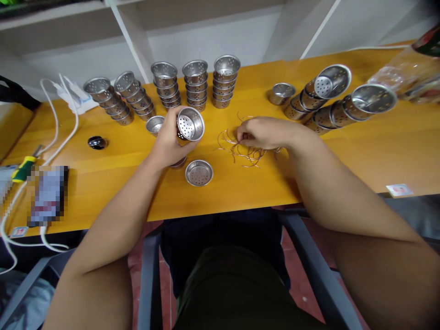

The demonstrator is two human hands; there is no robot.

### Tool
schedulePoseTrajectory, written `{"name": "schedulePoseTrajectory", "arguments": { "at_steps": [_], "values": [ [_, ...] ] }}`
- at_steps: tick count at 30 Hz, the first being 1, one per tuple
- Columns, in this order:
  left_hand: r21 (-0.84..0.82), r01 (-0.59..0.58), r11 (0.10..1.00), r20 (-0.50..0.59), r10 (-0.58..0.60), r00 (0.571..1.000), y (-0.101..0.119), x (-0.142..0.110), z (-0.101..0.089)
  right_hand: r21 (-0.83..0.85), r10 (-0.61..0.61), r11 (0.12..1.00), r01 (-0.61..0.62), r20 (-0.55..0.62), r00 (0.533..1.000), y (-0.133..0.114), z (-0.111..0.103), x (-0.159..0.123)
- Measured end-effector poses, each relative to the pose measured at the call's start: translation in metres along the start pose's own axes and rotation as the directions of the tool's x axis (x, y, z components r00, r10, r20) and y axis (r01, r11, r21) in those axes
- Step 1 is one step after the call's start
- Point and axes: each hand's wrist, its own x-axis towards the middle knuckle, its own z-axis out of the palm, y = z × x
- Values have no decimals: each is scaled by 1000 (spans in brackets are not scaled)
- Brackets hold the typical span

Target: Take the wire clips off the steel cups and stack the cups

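My left hand (169, 140) is wrapped round a perforated metal cup (191, 124), its open mouth tilted toward me. Beneath that hand, part of another metal piece (179, 162) shows, mostly hidden. Just in front lies a shallow round metal piece with holes (199, 173). My right hand (256, 132) is over a loose pile of thin curved wires (252, 153), fingers pinched together at the pile. Whether a wire is between the fingertips I cannot make out. A small metal cup (155, 124) sits behind my left hand.
Stacks of perforated cups (195, 85) line the back of the table; more stacks lean at the right (330, 98). One cup (282, 93) stands alone. At left are a black round object (97, 142), a screwdriver (24, 168), a phone (48, 197) and white cables. A plastic bottle (395, 68) lies far right.
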Motion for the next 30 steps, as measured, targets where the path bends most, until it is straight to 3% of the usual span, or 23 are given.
{"name": "schedulePoseTrajectory", "arguments": {
  "at_steps": [4,7,9,12,17,22,30],
  "values": [
    [-9,3,1000,-9,-4,1000,2,0,0,30,19,999,-18,-47,999,5,-9,-7],
    [-2,-7,1000,-33,7,999,4,0,1,105,32,994,-12,-192,981,6,-19,-17],
    [4,2,1000,-46,-1,999,5,-1,2,206,74,979,2,-363,929,2,-20,-21],
    [-3,27,1000,-51,-27,998,7,-4,2,380,138,919,108,-564,814,-12,-12,-19],
    [-204,-49,978,-67,35,997,2,-8,7,372,63,886,277,-687,724,-26,25,10],
    [-464,-131,876,-88,102,991,-4,-7,24,379,40,806,456,-802,596,-11,53,43],
    [-461,-160,873,-114,120,986,3,-4,27,397,47,776,490,-811,583,-11,60,51]
  ]
}}
